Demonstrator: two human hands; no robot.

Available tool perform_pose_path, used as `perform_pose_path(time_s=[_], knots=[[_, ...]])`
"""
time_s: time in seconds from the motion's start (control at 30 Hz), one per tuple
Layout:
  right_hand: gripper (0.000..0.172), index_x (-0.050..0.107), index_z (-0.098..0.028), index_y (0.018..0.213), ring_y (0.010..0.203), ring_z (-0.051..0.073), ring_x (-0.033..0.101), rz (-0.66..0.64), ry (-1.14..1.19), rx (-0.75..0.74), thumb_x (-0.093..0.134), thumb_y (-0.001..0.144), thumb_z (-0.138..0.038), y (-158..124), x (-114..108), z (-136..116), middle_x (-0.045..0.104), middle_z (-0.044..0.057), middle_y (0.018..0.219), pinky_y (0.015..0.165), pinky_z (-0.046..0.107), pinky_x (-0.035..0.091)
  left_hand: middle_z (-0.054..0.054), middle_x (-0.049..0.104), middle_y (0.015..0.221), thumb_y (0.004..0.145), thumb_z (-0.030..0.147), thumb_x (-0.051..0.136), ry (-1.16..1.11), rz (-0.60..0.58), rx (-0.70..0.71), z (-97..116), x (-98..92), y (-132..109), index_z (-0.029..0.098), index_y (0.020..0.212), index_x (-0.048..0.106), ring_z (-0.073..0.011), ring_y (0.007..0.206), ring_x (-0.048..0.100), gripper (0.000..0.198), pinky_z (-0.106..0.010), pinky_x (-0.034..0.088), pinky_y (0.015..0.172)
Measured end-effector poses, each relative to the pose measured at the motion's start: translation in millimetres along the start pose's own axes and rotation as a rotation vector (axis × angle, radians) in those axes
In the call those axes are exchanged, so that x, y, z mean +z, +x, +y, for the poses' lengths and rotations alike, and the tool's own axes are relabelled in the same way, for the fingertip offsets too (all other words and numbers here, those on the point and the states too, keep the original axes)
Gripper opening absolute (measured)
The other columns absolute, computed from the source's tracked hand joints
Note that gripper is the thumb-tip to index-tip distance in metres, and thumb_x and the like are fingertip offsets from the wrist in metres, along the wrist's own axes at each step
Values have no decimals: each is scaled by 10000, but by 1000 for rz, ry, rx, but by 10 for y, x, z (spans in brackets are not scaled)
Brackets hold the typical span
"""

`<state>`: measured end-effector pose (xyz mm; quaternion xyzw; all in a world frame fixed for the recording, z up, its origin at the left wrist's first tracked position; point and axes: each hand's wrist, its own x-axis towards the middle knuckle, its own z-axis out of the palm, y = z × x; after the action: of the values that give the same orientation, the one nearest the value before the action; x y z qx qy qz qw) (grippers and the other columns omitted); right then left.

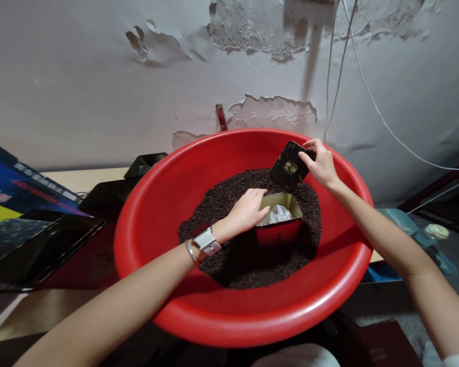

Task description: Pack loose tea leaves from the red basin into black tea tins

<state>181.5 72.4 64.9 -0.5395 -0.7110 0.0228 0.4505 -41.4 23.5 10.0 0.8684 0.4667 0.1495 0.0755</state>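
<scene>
A red tin (278, 232) with a gold-coloured inside stands open on a heap of dark, dry loose tea leaves (229, 270) in a big red basin (245, 331). Crumpled clear plastic bag (278, 214) material shows inside the tin. My left hand (248, 209) grips the tin's left side, thumb at the near rim and fingers over the far edge. Above the tin's far right corner, my right hand (321, 162) pinches the black lid (289, 165) by its edge. The lid is tilted, with gold characters facing me. A bracelet and a watch-like band circle my left wrist.
Several dark open tins (61, 244) stand left of the basin, by a blue printed box (26, 178). Behind is a wall (99, 92) with peeling plaster and hanging cables (361, 76). A translucent container (401, 224) sits at the right.
</scene>
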Motion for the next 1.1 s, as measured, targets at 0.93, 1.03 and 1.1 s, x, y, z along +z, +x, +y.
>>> perform_pose_path(time_s=[0.93,1.03,1.1], knots=[[257,619,-143,912,671,136,552,-538,-463,-129,448,892,-336,-169,177,-88,633,75,774,589,237,336,-82,688,973,849,197,405,68,-137,-80,25,-115,35,181,992,620,-236,870,643,259,-305,460,734],[242,601,-130,776,581,80,475,-597,-149,-413,488,882,-316,-246,142,-263,581,13,650,585,210,335,-76,698,951,816,149,413,23,-154,-72,-1,-153,41,189,959,659,-220,852,645,287,-292,457,733],[168,612,-137,751,618,80,492,-784,-54,-597,548,841,-263,-339,164,-346,598,11,697,603,206,353,-69,702,952,787,119,425,-35,-190,-46,-15,-192,40,194,954,675,-206,857,644,310,-276,454,739]])
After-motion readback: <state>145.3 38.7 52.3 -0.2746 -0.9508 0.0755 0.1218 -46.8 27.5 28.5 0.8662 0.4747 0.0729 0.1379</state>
